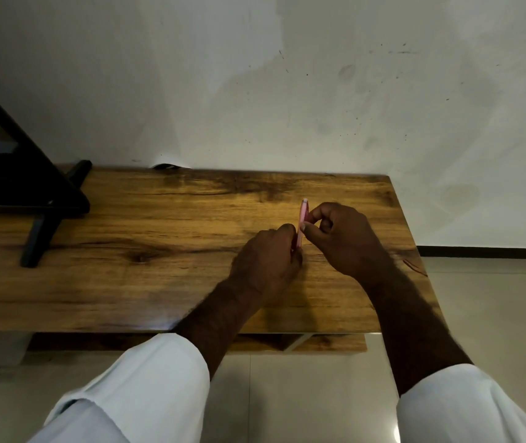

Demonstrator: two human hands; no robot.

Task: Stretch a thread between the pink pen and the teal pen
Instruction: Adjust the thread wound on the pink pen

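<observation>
The pink pen stands nearly upright over the desk, between the hands. The left hand grips its lower part; the right hand pinches its middle. The desk's right edge lies near the right hand; a black stand sits well left.

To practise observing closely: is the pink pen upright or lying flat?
Roughly upright: the left hand grips the pink pen low, its top rising clear of the hand; base hidden.
</observation>
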